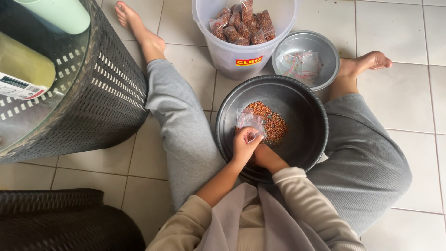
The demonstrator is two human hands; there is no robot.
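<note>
- A person sits on the pale tiled floor (pixel 399 116) with legs spread, and a wide dark round plastic basin (pixel 302 139) rests between the knees.
- A small heap of reddish-brown beans (pixel 274 124) lies near the middle of the basin's bottom, toward its near-left side.
- The left hand (pixel 245 145) pinches a small clear plastic pouch (pixel 249 122) at its lower edge, holding it over the near edge of the heap; the pouch looks partly loaded with beans.
- The right hand (pixel 265 156) sits just beside and partly under the left, low in the basin; whether it is clenched or grasping anything cannot be told, as the left hand hides its fingers.
- By the look of it, the step in hand is loading one pouch with beans; the next move would call for a steady hold on the pouch mouth so nothing spills back.
- Beyond the basin's far rim stands a tall translucent white plastic bucket (pixel 232 51) with a red-and-yellow label, holding a pile of bean-packed clear pouches (pixel 244 23).
- Touching the basin's far-right rim, a smaller grey metal bowl (pixel 325 51) holds a loose stack of empty clear pouches (pixel 302 65).
- At the left, a dark woven round table with a glass top (pixel 107 93) carries a pale green cup (pixel 58 14).
</note>
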